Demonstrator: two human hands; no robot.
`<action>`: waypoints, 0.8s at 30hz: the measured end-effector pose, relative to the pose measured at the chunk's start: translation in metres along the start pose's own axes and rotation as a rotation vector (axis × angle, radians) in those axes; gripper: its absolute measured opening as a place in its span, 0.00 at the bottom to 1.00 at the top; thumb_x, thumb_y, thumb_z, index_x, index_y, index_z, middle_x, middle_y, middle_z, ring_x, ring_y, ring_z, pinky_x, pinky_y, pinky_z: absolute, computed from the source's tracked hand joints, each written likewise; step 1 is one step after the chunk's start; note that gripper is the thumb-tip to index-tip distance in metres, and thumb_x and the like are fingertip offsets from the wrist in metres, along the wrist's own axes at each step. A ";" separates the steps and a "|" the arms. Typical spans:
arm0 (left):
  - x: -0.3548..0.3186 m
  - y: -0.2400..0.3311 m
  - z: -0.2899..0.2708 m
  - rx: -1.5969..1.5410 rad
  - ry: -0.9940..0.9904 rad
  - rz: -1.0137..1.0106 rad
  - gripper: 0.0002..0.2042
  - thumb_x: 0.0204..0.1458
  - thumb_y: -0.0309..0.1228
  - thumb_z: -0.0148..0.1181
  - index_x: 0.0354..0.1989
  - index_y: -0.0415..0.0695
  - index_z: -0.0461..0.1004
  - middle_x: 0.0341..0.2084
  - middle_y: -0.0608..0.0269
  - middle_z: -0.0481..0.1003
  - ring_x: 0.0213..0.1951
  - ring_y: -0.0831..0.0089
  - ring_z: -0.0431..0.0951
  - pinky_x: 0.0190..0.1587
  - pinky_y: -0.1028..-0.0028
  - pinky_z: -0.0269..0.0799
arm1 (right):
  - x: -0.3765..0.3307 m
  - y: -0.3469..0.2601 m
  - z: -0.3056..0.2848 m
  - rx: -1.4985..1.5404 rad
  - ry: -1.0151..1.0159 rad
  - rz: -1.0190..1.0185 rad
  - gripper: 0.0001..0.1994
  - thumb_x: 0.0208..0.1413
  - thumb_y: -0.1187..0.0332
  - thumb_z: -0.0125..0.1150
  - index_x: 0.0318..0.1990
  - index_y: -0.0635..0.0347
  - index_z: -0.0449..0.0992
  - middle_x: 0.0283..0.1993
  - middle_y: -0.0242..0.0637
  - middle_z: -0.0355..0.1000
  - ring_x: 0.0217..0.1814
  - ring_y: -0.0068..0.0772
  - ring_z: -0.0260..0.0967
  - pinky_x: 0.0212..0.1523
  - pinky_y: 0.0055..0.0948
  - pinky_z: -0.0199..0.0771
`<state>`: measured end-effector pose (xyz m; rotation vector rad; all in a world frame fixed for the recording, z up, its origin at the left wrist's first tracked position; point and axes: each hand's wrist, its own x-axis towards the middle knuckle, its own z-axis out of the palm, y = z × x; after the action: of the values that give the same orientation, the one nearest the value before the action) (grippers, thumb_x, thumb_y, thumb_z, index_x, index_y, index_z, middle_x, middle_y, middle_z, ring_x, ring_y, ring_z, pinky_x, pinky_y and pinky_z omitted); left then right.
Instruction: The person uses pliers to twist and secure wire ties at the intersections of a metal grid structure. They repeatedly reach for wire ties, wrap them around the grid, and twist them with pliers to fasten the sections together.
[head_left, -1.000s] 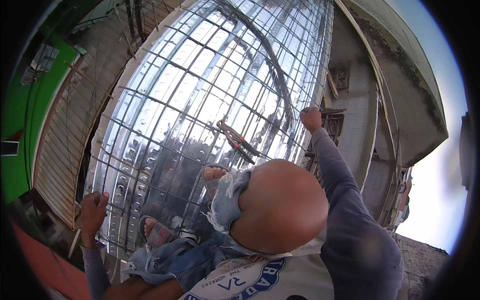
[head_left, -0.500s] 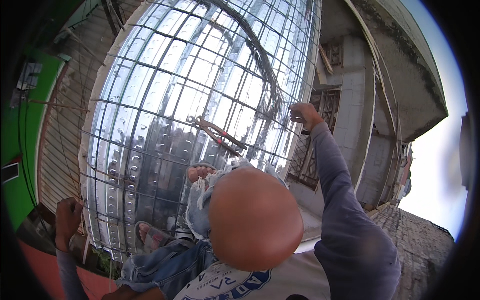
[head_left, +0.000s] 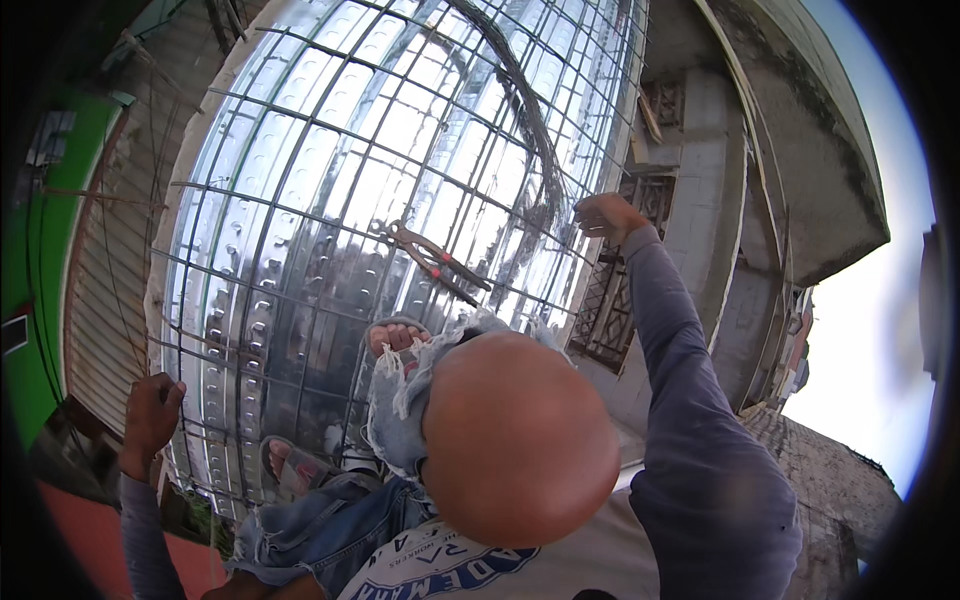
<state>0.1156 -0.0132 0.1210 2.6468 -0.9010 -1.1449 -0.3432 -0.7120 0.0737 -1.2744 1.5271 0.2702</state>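
Observation:
My left hand (head_left: 152,425) is curled closed at the left edge of the shiny ribbed metal decking (head_left: 330,300), beside the end of a thin bar. Out to the right, my right hand (head_left: 608,216) is bent with its fingers drawn together at the decking's right edge, close to the lower end of a dark bundle of wires (head_left: 545,165). Whatever either hand may hold is too small to make out. End-cutting pincers (head_left: 432,258) with dark handles and red marks lie on the grid of thin steel bars (head_left: 345,130), between my hands and apart from both.
My bare knee (head_left: 520,440) shows through torn jeans, with my sandalled feet (head_left: 300,465) on the decking. Right of it stand a grey wall (head_left: 700,200) and latticed window openings (head_left: 605,310). Corrugated roofing (head_left: 100,280) and a green wall (head_left: 55,250) lie lower left.
My left hand has risen and come right, nearer the decking's edge. My right hand has turned slightly beside the wire bundle. The view has shifted a little; the pincers still lie on the bars.

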 end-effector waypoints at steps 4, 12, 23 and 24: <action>-0.008 -0.013 0.013 -0.013 -0.038 0.006 0.15 0.60 0.33 0.65 0.27 0.32 0.75 0.21 0.42 0.74 0.25 0.47 0.74 0.34 0.53 0.67 | 0.016 0.007 -0.010 -0.092 0.085 -0.053 0.10 0.61 0.67 0.64 0.44 0.63 0.84 0.37 0.38 0.81 0.33 0.35 0.77 0.37 0.41 0.80; -0.017 -0.038 0.033 0.023 0.052 0.106 0.16 0.61 0.34 0.64 0.26 0.33 0.74 0.22 0.41 0.73 0.27 0.44 0.74 0.34 0.51 0.67 | 0.029 -0.028 -0.034 -0.354 0.091 -0.070 0.06 0.54 0.69 0.66 0.32 0.62 0.85 0.27 0.36 0.80 0.21 0.25 0.66 0.20 0.29 0.60; -0.011 -0.060 0.040 -0.140 -0.008 -0.019 0.17 0.61 0.35 0.64 0.26 0.34 0.74 0.22 0.42 0.73 0.26 0.45 0.74 0.34 0.51 0.66 | 0.051 0.135 -0.108 -2.229 -0.126 -0.444 0.07 0.50 0.58 0.72 0.27 0.47 0.89 0.30 0.34 0.84 0.36 0.39 0.85 0.37 0.42 0.83; -0.015 -0.062 0.044 -0.141 -0.017 -0.030 0.17 0.61 0.35 0.64 0.26 0.34 0.74 0.22 0.42 0.73 0.27 0.45 0.75 0.34 0.51 0.67 | 0.036 0.146 -0.118 -1.892 0.036 -0.162 0.07 0.50 0.59 0.72 0.30 0.49 0.89 0.31 0.37 0.85 0.38 0.41 0.86 0.43 0.42 0.84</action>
<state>0.1063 0.0508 0.0790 2.5496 -0.7562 -1.1924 -0.5225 -0.7588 0.0285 -2.7075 0.8626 1.8451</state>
